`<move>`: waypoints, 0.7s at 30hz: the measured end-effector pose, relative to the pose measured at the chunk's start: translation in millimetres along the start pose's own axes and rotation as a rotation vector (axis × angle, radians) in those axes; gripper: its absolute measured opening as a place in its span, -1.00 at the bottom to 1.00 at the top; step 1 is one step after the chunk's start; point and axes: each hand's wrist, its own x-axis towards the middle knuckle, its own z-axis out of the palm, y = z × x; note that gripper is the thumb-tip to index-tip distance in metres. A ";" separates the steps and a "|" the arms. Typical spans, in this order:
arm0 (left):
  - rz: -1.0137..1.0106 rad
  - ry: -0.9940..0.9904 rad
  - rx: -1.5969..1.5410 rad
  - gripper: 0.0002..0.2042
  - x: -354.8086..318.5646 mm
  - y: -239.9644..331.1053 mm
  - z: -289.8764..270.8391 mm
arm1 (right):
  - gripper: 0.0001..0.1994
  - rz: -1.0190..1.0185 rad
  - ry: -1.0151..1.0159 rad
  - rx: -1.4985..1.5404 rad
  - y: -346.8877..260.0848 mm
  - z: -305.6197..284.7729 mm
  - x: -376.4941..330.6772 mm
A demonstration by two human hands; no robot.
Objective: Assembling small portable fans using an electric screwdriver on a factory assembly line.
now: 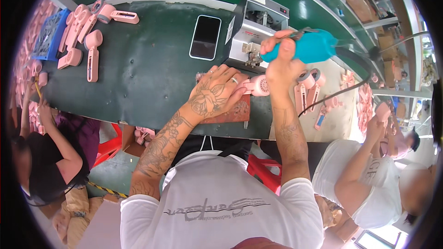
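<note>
My left hand (214,92), a ring on one finger, is closed around the handle of a pink handheld fan (260,86). The fan lies over a reddish mat (235,112) near the table's front edge, its round grille toward the right; my fingers cover most of the handle. Raised to the right of it, my right hand (284,60) grips a teal electric screwdriver (316,46). The tool's front end points left, toward the metal front of a screw feeder (263,18). Whether its tip touches the feeder I cannot tell.
A phone (205,37) lies left of the feeder. Several pink fans (93,50) rest at the left near a blue crate (47,34); more fans (302,92) lie right of my forearm. A dark cable (339,94) curves there. Co-workers sit on both sides.
</note>
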 end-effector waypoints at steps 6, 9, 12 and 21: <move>0.010 -0.002 0.006 -0.70 2.7 0.1 0.0 | -0.72 0.075 -0.027 -0.055 3.0 -7.3 -5.9; 0.016 0.020 0.032 -0.70 1.5 -2.8 2.6 | -0.67 0.160 -0.044 -0.076 -17.5 -10.1 -18.2; -0.018 -0.009 -0.007 -0.70 4.3 -0.3 -0.5 | -0.55 0.219 -0.022 -0.116 -38.1 -18.6 -37.6; 0.007 -0.020 -0.005 -0.71 0.8 0.0 -0.5 | -0.51 0.267 -0.069 -0.073 -35.3 -23.4 -57.2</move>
